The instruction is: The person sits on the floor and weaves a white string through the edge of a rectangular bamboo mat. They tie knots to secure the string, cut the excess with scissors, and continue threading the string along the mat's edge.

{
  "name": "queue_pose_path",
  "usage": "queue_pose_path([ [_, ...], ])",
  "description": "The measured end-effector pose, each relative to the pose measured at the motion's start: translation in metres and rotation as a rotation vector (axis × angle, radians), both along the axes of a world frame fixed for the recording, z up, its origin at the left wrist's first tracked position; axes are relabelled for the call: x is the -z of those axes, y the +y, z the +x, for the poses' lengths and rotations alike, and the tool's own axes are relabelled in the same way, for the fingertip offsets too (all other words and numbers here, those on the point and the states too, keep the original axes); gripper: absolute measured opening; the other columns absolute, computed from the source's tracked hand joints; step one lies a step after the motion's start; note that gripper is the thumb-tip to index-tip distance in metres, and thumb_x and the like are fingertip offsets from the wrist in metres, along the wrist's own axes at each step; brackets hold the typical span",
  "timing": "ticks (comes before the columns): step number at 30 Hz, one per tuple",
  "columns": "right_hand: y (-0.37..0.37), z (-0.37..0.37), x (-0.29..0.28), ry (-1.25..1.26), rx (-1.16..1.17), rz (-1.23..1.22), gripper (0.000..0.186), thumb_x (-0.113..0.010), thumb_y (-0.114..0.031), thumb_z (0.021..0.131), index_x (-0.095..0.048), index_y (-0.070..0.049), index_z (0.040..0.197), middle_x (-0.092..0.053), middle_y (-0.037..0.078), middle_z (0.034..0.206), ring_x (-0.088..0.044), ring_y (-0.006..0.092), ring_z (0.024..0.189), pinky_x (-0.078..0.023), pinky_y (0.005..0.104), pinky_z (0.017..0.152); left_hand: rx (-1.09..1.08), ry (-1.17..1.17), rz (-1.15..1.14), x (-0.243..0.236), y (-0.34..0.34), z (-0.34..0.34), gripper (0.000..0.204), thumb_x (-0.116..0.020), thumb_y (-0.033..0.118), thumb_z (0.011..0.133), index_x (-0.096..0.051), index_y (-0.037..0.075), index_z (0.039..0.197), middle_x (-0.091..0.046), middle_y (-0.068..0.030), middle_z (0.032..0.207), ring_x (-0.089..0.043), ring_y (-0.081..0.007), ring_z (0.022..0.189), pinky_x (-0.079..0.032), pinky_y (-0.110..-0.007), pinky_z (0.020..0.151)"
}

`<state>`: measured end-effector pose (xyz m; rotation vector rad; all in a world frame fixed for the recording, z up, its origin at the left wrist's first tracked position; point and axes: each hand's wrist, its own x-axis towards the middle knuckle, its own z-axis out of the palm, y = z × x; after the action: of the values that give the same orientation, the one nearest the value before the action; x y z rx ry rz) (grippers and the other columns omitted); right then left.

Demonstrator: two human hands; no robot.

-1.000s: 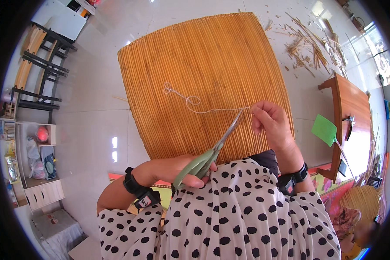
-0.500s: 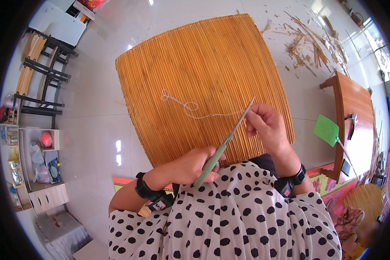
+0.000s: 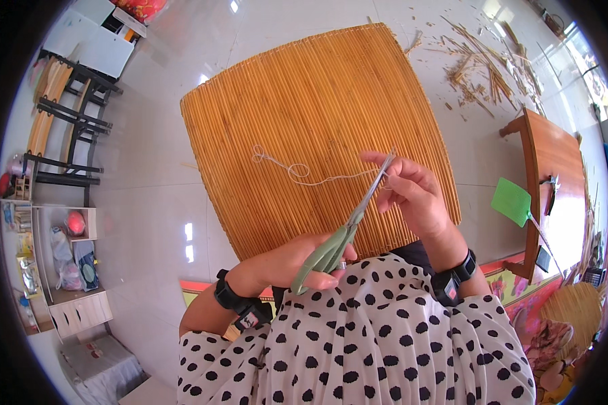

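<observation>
Broadly, open shelves (image 3: 81, 314) line the shiny tiled floor (image 3: 148, 155), then comes a slatted mat (image 3: 304, 101) bearing looped white thread (image 3: 327, 179), the left hand (image 3: 304, 260) wrapped around green-handled scissors (image 3: 351, 228), the right hand (image 3: 417, 196) half-curled where the thread ends, its grip unclear, scattered sticks (image 3: 496, 84) and a brown table (image 3: 554, 148).

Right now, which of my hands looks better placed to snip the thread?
Probably your left hand: it holds the green-handled scissors, with the blades up at the white thread. Your right hand has no scissors; its fingers are close beside the blades.
</observation>
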<state>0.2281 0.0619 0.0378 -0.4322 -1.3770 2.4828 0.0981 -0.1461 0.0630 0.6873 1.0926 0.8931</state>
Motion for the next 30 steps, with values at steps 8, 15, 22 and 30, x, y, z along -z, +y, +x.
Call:
queue_pose_path([
  [8,-0.002,-0.003,0.005,0.023,-0.034,-0.103,0.009,-0.052,-0.012,0.095,-0.054,-0.005,0.091,-0.065,0.012,0.097,-0.065,0.0141,0.063,-0.055,0.024,0.059,-0.049,-0.077,-0.05,-0.008,-0.001,0.0,0.046,-0.067,0.02,0.073,-0.05,0.0,0.112,-0.055,-0.0015,0.085,-0.054,-0.0096,0.074,-0.047,-0.025,0.068],
  [15,-0.01,-0.006,0.003,-0.053,0.045,0.066,0.009,-0.053,-0.011,0.096,-0.055,-0.004,0.092,-0.061,0.004,0.075,-0.06,0.01,0.059,-0.052,0.0211,0.054,-0.071,-0.031,-0.053,-0.005,-0.001,0.003,0.045,-0.067,0.014,0.074,-0.05,0.001,0.114,-0.056,-0.0016,0.087,-0.054,-0.0088,0.074,-0.047,-0.024,0.068],
  [22,-0.012,-0.004,-0.011,-0.112,0.073,0.303,0.022,-0.052,-0.008,0.096,-0.054,0.001,0.117,-0.054,-0.001,0.068,-0.046,0.0033,0.053,-0.034,0.0186,0.044,-0.114,-0.088,-0.037,-0.005,-0.002,0.002,0.045,-0.068,0.015,0.074,-0.05,0.002,0.113,-0.055,-0.002,0.088,-0.054,-0.0087,0.076,-0.046,-0.023,0.068],
  [30,-0.002,-0.006,-0.006,-0.016,-0.123,0.234,0.038,-0.052,-0.006,0.095,-0.048,-0.001,0.133,-0.059,0.003,0.092,-0.045,0.0029,0.06,-0.038,0.0157,0.052,-0.151,-0.259,-0.062,-0.004,-0.006,0.003,0.054,-0.072,0.022,0.067,-0.05,0.001,0.113,-0.052,-0.0029,0.086,-0.054,-0.0117,0.074,-0.045,-0.023,0.066],
])
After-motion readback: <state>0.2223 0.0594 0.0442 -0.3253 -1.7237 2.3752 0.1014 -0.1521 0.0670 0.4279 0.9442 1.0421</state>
